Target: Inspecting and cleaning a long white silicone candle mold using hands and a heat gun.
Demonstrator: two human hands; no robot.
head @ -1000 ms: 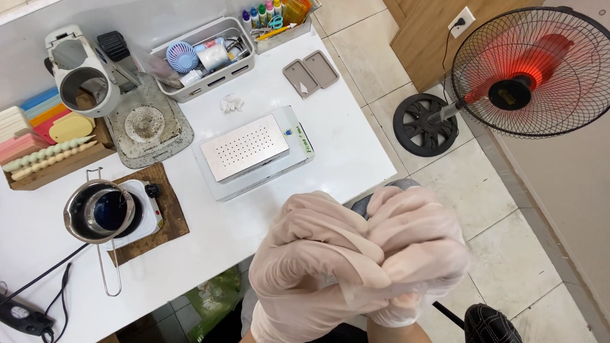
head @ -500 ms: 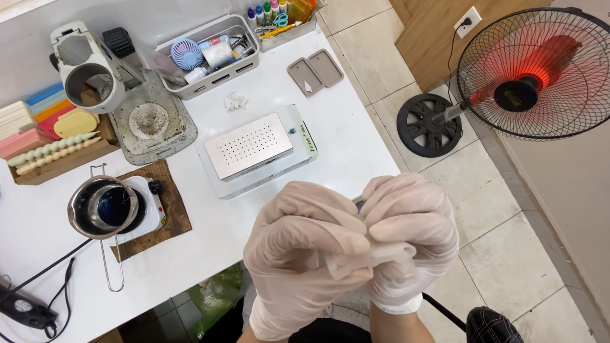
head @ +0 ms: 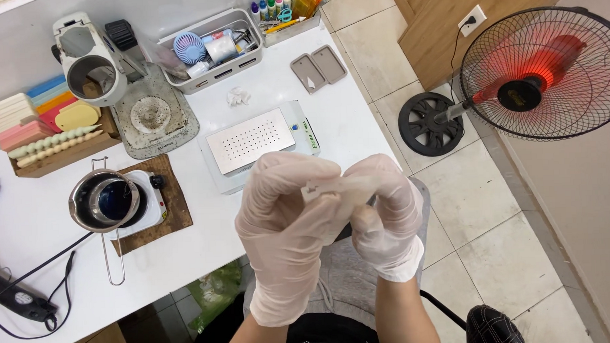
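A single head-worn camera looks almost straight down from above the person's lap, close over the grip where the left hand and right hand meet near the middle of the frame. Beyond and to the left of that grip the white desk fills the upper left, seen from overhead. To the right of the grip lies tiled floor, farther from the lens. No second view overlaps it.

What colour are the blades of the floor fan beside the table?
Red, behind a black wire guard on the round standing floor fan; the head view shows it best.
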